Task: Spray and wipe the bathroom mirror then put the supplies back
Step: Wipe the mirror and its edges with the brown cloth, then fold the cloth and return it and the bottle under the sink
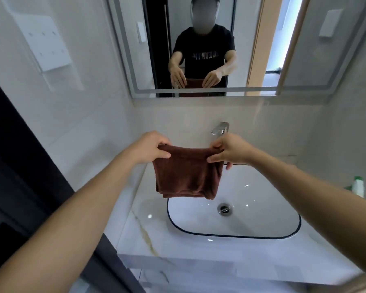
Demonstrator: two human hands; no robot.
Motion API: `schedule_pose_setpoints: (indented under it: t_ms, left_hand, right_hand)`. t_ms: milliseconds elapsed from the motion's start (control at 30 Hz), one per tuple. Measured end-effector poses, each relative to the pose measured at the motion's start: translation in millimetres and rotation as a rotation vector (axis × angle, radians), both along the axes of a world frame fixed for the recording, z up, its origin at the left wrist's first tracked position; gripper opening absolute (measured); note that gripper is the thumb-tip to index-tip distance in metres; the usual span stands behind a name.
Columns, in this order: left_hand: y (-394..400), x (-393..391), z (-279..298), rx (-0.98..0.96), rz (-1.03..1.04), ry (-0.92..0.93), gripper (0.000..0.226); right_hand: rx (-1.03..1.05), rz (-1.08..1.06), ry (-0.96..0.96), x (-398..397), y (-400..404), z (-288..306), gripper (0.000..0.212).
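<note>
Domestic bathroom. Indicators: wall-mounted mirror (199,49) above a white basin (262,208) with chrome faucet (219,128), set in a marble-pattern countertop (148,235); pale tiled walls (89,115).

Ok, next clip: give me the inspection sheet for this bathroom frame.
Surface: white marbled counter with a black-rimmed sink.
Job's things: brown cloth hanging folded over the sink; mirror above; bottle at the counter's right edge, mostly hidden by the arm.
Clutter: nothing seen.
Grippers: left hand and right hand each pinch a top corner of the cloth.
Cables: nothing seen.
Surroundings: tap behind the sink; white rack on the left wall; person reflected in the mirror.
</note>
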State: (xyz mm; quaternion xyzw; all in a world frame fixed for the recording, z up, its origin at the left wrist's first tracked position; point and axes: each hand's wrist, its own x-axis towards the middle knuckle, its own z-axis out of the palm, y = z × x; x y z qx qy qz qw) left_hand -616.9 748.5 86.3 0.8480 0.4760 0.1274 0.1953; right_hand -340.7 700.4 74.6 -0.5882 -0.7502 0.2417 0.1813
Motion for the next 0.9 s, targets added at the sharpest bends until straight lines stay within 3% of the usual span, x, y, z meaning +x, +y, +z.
schedule_pose_setpoints:
  t_ms: [400, 567, 633, 767, 900]
  left_hand:
    - [-32, -28, -55, -0.033, 0.014, 0.06, 0.016]
    - [-37, -38, -63, -0.123, -0.018, 0.095, 0.013]
    - [-34, -33, -77, -0.112, -0.036, 0.169, 0.013]
    - [-22, -16, -132, 0.0, 0.06, 0.302, 0.013]
    - [-23, -3, -178, 0.217, 0.164, 0.311, 0.01]
  right_hand:
    - [-0.041, -0.008, 0.036, -29, -29, -63, 0.01]
    - [-0.21, -0.022, 0.193, -34, -41, -84, 0.007]
    - [-0.241, -0.071, 0.136, -39, -39, -99, 0.009]
    - [-0.129, -0.153, -0.207, -53, -33, -137, 0.014]
    - [-0.048, -0.255, -0.282, -61, -31, -167, 0.016]
